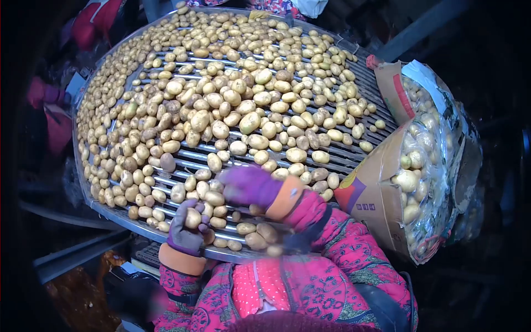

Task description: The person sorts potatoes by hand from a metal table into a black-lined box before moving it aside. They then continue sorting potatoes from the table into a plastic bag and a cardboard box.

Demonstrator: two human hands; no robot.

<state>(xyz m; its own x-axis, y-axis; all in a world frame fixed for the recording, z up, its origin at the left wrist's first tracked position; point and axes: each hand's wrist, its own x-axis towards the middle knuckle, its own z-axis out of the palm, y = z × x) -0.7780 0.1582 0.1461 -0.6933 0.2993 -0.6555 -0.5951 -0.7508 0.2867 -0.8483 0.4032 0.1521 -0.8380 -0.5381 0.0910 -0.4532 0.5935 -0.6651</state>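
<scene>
Many pale yellow-brown potatoes [201, 120] are spread over a slatted metal sorting table [191, 156]. My left hand [185, 235], in a purple and grey glove, is at the near edge with its fingers closed round a small potato [193, 218]. To the right of it, my right hand [249, 185], in a purple glove, reaches across the near potatoes. Motion smears its fingers, so I cannot see whether anything is in them. A few larger potatoes [256, 240] lie by the near rim, below my right forearm.
On the right, an open cardboard box [379, 185] lined with clear plastic holds potatoes and leans by the table. Another carton [394, 88] stands behind it. A metal rim [124, 220] runs round the table. Parts of other people [91, 25] show at the far left.
</scene>
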